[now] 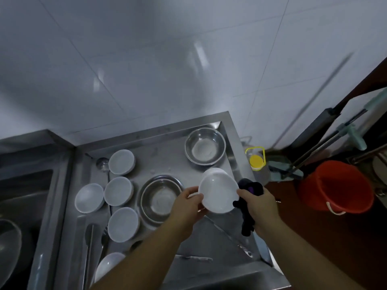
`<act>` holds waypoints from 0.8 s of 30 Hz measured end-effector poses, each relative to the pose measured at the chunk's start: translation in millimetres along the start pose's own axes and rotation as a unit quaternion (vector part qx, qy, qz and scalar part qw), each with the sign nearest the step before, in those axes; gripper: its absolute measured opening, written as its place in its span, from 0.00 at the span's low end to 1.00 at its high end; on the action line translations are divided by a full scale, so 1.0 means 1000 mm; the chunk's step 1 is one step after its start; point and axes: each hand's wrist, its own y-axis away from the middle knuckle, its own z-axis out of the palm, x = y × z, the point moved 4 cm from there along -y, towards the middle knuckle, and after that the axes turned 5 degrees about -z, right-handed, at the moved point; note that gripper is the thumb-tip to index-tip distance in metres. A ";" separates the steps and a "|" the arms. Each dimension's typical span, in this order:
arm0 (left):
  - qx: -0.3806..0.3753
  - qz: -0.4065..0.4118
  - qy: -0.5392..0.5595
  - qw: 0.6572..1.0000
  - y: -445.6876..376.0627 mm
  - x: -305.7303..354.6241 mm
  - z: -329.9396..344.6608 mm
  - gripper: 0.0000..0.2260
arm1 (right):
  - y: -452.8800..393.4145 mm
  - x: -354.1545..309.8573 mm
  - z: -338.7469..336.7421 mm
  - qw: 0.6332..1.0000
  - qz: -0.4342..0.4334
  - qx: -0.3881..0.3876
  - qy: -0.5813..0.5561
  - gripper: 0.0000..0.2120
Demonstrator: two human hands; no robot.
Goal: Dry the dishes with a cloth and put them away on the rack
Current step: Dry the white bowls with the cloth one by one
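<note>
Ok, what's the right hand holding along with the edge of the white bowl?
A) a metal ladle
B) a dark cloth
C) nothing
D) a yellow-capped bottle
B: the right hand grips a dark cloth bunched against the rim of the white bowl, while the left hand holds the opposite edge.

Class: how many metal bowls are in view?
2: one metal bowl at the tray's far right corner, another at its centre, left of the held white bowl. Others may be hidden.
</note>
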 end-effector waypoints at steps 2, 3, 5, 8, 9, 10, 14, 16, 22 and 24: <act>0.007 -0.008 -0.005 1.000 -0.013 -0.002 0.007 0.10 | -0.018 0.005 -0.004 1.000 0.010 0.004 0.018 0.11; 0.013 -0.012 -0.007 1.000 -0.019 -0.002 0.010 0.10 | -0.027 0.007 -0.005 0.999 0.012 0.006 0.034 0.12; 0.028 -0.017 -0.017 0.999 -0.034 -0.002 0.016 0.08 | -0.043 0.010 -0.004 0.998 0.013 0.012 0.065 0.13; 0.059 -0.019 -0.047 0.997 -0.057 0.001 0.021 0.07 | -0.065 0.012 0.002 0.994 0.004 0.023 0.111 0.15; 0.071 -0.019 -0.057 0.996 -0.064 0.002 0.022 0.07 | -0.072 0.012 0.006 0.991 -0.006 0.022 0.130 0.15; 0.082 -0.019 -0.070 0.994 -0.072 0.003 0.021 0.09 | -0.078 0.011 0.010 0.989 -0.017 0.020 0.147 0.15; 0.108 -0.016 -0.105 0.988 -0.101 0.001 0.020 0.12 | -0.100 0.013 0.023 0.978 -0.053 0.015 0.201 0.14; 0.127 -0.008 -0.121 0.984 -0.113 0.001 0.020 0.10 | -0.108 0.014 0.028 0.974 -0.068 0.007 0.218 0.12; 0.171 0.018 -0.168 0.971 -0.130 -0.003 0.014 0.07 | -0.121 0.024 0.040 0.964 -0.086 -0.016 0.251 0.10; 0.186 0.024 -0.175 0.967 -0.134 -0.005 0.012 0.06 | -0.124 0.027 0.044 0.959 -0.093 -0.020 0.267 0.10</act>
